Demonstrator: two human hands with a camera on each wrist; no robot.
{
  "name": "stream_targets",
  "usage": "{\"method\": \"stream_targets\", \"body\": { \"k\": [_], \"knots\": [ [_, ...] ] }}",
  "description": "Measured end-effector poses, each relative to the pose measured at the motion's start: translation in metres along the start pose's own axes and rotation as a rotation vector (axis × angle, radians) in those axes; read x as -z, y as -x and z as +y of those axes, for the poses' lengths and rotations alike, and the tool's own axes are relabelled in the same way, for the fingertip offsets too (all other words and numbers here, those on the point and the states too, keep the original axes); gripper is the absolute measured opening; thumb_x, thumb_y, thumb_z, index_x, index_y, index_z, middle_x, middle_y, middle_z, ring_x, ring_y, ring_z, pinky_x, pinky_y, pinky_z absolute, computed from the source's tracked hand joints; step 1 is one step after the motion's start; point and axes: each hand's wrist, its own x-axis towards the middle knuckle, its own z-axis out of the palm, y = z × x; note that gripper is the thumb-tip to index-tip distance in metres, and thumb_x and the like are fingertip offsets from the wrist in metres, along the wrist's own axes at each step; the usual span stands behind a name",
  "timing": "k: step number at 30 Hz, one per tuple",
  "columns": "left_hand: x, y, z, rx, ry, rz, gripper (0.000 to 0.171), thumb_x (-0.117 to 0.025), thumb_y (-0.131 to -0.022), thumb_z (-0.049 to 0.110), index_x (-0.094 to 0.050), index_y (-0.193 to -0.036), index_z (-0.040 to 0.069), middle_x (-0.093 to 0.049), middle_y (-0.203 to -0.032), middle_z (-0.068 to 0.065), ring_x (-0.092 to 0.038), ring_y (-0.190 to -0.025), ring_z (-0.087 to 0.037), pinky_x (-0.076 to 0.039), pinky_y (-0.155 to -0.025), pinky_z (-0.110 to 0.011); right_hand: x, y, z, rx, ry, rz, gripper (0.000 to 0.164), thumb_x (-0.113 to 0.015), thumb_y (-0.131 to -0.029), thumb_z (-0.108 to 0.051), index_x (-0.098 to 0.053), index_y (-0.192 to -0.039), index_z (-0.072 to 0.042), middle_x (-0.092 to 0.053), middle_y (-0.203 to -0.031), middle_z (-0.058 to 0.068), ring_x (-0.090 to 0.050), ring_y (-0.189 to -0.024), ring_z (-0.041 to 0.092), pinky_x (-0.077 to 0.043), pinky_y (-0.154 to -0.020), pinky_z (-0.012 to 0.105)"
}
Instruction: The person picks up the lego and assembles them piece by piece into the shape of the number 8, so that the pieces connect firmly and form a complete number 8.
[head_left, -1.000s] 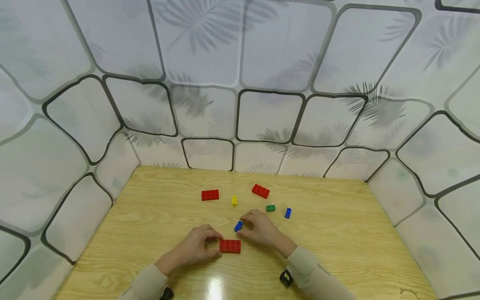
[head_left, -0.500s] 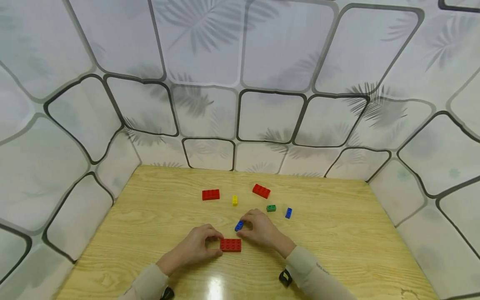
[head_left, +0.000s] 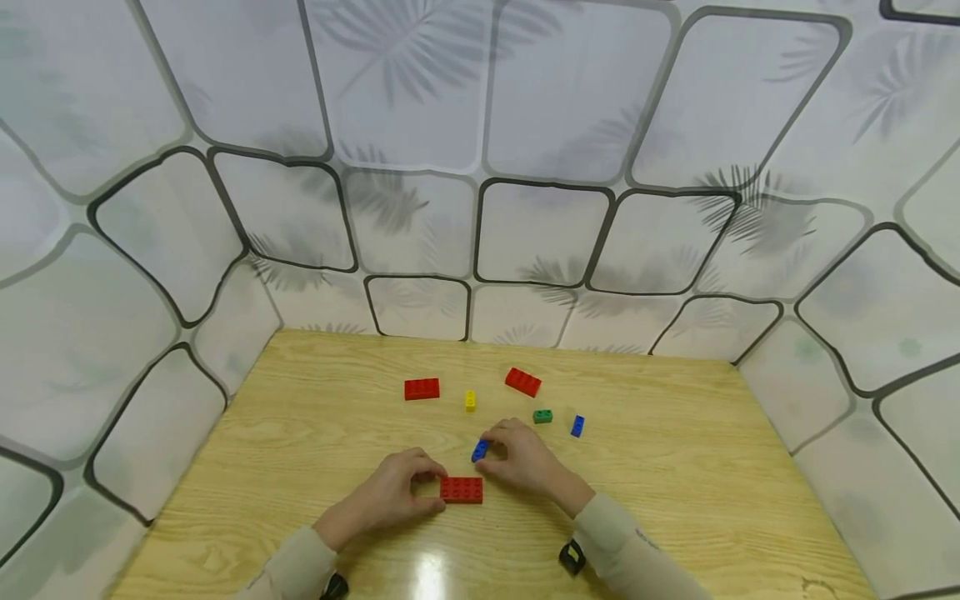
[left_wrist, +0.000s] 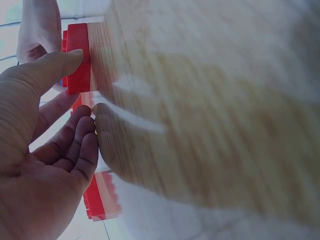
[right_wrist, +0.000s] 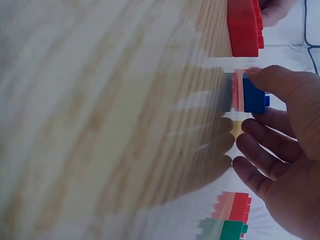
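In the head view, my left hand (head_left: 390, 490) grips the left end of a red toy building brick (head_left: 461, 491) on the wooden table. Its thumb lies along the brick's near side, seen up close in the left wrist view. Just behind that brick, my right hand (head_left: 519, 457) pinches a small blue brick (head_left: 479, 451) between thumb and index finger. The right wrist view shows the blue brick (right_wrist: 254, 93) with its stud facing away from the table and a slight gap beneath it. The other fingers of the right hand are loosely bent.
Farther back on the table (head_left: 337, 433) lie a red brick (head_left: 422, 389), another red brick (head_left: 522, 382) set at an angle, and a yellow brick (head_left: 470, 401). A green brick (head_left: 542, 416) and a second blue brick (head_left: 577, 426) lie to the right. Patterned cloth walls surround the table.
Both hands stay almost where they were, still holding their bricks. The blue brick has shifted very slightly to the right. The view itself has drifted a little.
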Motion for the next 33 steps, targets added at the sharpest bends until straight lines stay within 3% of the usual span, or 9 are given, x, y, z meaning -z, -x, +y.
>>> {"method": "stream_targets", "body": {
  "k": [11, 24, 33],
  "knots": [
    [0.0, 0.0, 0.0, -0.002, -0.004, 0.008, 0.034, -0.087, -0.088, 0.029, -0.077, -0.117, 0.013, -0.071, -0.107, 0.002, -0.064, -0.095, -0.01, -0.054, -0.085, -0.027, 0.006, 0.009, -0.003, 0.113, 0.002, 0.022, 0.037, -0.078, -0.096, -0.026, -0.072, -0.127, -0.006, -0.072, -0.113, 0.001, -0.064, -0.1, 0.017, -0.056, -0.09, 0.035],
    [0.001, 0.0, 0.0, -0.002, 0.0, 0.005, 0.034, -0.087, -0.088, 0.029, -0.077, -0.116, 0.013, -0.071, -0.107, 0.002, -0.062, -0.094, -0.01, -0.053, -0.084, -0.026, 0.006, 0.023, -0.005, 0.089, -0.05, -0.046, 0.039, -0.075, -0.096, -0.025, -0.07, -0.132, -0.011, -0.071, -0.12, -0.003, -0.064, -0.107, 0.012, -0.055, -0.095, 0.033],
    [0.001, 0.0, 0.001, -0.005, 0.007, 0.009, 0.033, -0.087, -0.089, 0.028, -0.077, -0.116, 0.012, -0.071, -0.107, 0.001, -0.063, -0.094, -0.011, -0.053, -0.084, -0.027, 0.007, 0.027, -0.007, 0.099, -0.059, -0.02, 0.037, -0.076, -0.096, -0.024, -0.071, -0.13, -0.01, -0.072, -0.119, -0.002, -0.065, -0.104, 0.014, -0.056, -0.091, 0.031]
  ]
}}
